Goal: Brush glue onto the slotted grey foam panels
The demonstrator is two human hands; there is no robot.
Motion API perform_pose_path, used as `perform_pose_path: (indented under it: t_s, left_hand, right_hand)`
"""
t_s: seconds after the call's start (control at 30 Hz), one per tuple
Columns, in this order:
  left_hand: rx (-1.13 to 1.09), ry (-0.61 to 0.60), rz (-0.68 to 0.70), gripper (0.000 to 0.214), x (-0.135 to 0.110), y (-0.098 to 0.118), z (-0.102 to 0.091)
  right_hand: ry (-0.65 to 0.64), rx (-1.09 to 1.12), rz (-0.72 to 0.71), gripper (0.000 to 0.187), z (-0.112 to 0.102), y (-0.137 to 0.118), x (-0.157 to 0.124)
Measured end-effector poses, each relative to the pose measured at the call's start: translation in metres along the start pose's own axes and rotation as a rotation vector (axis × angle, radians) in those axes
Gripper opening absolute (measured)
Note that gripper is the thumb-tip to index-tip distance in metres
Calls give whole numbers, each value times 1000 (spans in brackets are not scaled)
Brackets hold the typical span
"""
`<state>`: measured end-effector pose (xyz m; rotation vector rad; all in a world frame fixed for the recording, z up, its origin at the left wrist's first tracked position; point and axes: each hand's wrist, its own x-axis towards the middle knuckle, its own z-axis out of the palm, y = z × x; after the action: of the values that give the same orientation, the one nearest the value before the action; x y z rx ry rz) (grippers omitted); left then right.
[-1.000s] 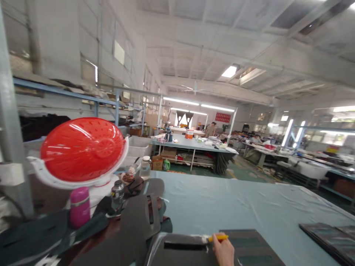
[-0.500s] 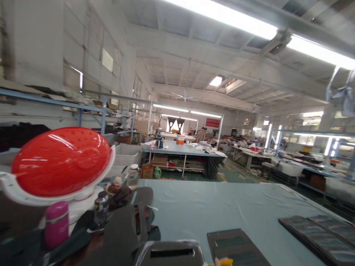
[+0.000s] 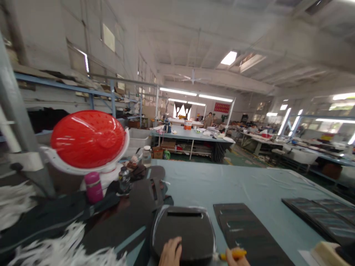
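In the head view a dark, rounded panel (image 3: 184, 231) with a slot near its far edge lies in front of me, with whitish smears along its border. My left hand (image 3: 171, 252) rests on its near left part, fingers laid on the surface and partly cut off by the frame. My right hand (image 3: 235, 259) is closed around a yellow-handled brush (image 3: 240, 253), whose pale, blurred tip is at the panel's near right edge. To the right lies a stack of dark, flat pieces (image 3: 246, 231).
More dark pieces are stacked on the blue-green table (image 3: 199, 181) at right. Left are white frayed scraps (image 3: 63, 249), a pink flask (image 3: 93, 187), a dark bottle (image 3: 124, 181), a clear jar (image 3: 146, 157) and a red-faced fan (image 3: 88, 138). A person (image 3: 208, 120) stands far back.
The view has tilted down and shifted left, bringing more of the panel and the near table in. My left hand now shows on the panel; more of my right hand with its yellow-handled brush is visible.
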<state>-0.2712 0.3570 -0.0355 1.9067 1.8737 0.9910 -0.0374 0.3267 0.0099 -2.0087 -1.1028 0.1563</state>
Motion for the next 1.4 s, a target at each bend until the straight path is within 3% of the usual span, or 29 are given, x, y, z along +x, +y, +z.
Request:
perform_pose_path:
  t_s: [0.03,0.07,0.13,0.27,0.37,0.43,0.53,0.63,0.77,0.87,0.93,1.0,1.13,1.23,1.3,1.4]
  left_hand:
    - [-44,-51,-14,27,2,-9,-8]
    - [-224,-94,-52,31,5,-19,-18]
    - [-533,-80,-211,32,15,-38,-35]
    - [-539,-98,-328,36,36,-67,-52]
    - [-484,-127,-318,35,39,-74,-49]
    - [-416,-151,-288,31,37,-74,-44]
    - [-289,-178,-250,26,30,-73,-35]
    - [-200,-199,-214,26,25,-74,-31]
    - [-134,-217,-177,28,23,-73,-31]
    - [-47,-209,-161,27,26,-65,-30]
    - [68,-189,-154,25,28,-55,-28]
    - [164,-160,-127,24,31,-43,-23]
    - [230,-105,-3,25,31,-21,-6]
    - [324,-95,3,34,26,-13,8]
    - [365,-84,-13,40,23,-11,12]
    - [363,-50,-1,41,20,-12,13]
  right_hand:
    - [-36,2,-6,27,2,0,-16]
    - [-75,23,-23,30,6,-4,-31]
    - [-174,82,-52,36,22,-20,-59]
    - [-447,457,-178,31,67,-65,-109]
    - [-478,558,-244,25,95,-84,-133]
    - [-456,554,-285,23,104,-83,-137]
    - [-426,484,-288,23,100,-60,-123]
    - [-367,365,-219,27,72,-14,-91]
    - [-83,117,-57,33,25,49,-36]
    - [81,20,10,36,10,61,-4]
    - [94,71,-6,38,18,46,6]
    - [66,164,-51,39,39,17,7]
    - [-92,378,-153,39,107,-60,-10]
    - [-260,482,-264,35,154,-105,-30]
    - [-352,457,-316,31,173,-116,-36]
    - [-349,315,-304,30,170,-94,-21]
